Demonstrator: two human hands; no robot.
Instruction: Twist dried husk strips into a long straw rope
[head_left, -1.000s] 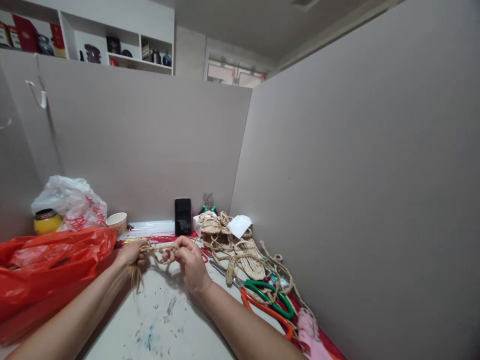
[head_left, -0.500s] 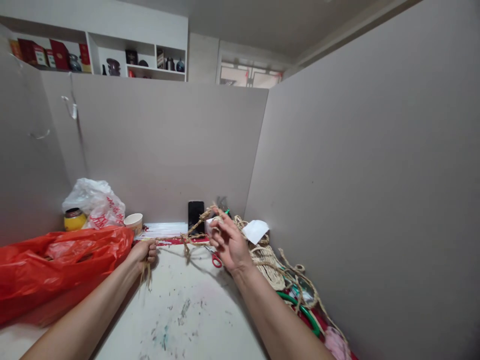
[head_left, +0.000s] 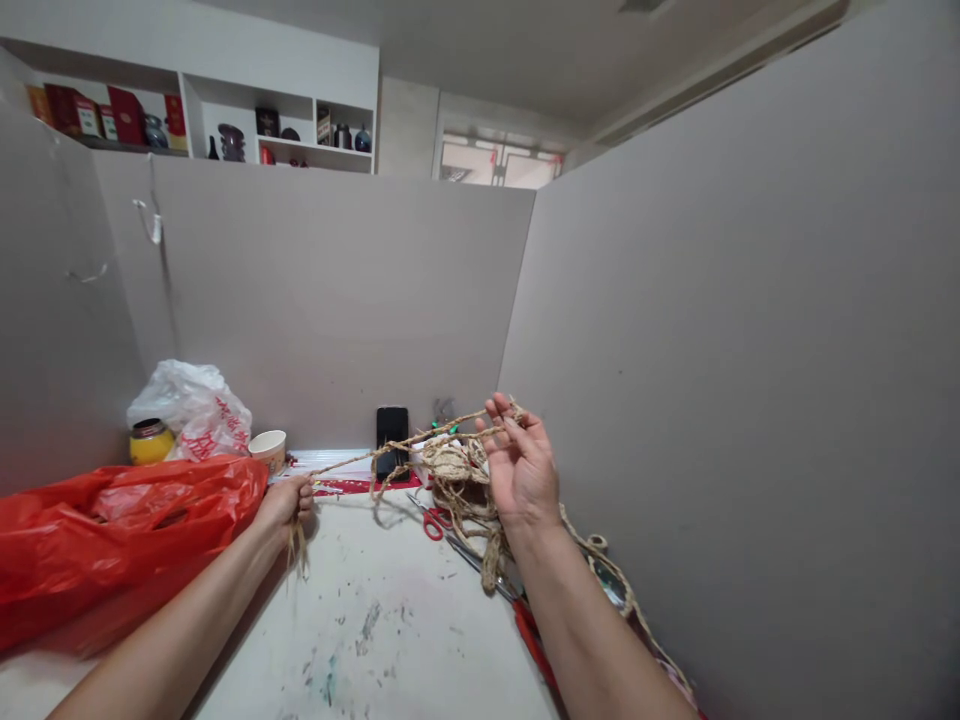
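A length of tan twisted straw cord (head_left: 352, 462) runs stretched between my two hands above the white table. My left hand (head_left: 289, 500) is closed in a fist around one end, with loose frayed fibres hanging below it. My right hand (head_left: 525, 455) is raised at the right, the cord looped around its fingers, which are curled with the thumb bent in. Two strands come back from that loop and cross in front of the black phone (head_left: 392, 440). Beneath the right hand lies a heap of coiled straw rope (head_left: 457, 475), partly hidden by the hand and forearm.
Red-handled scissors (head_left: 433, 522) and a tool with red grips (head_left: 532, 640) lie near the rope. At left are a red plastic bag (head_left: 135, 540), a yellow jar (head_left: 150, 442), a white plastic bag (head_left: 187, 405) and a paper cup (head_left: 268, 450). Grey partitions (head_left: 330, 310) enclose the table (head_left: 375, 620).
My right hand has moved right, drawing the cord out longer and tauter in a loop. My left hand has stayed in place. The tool with red grips has come into view.
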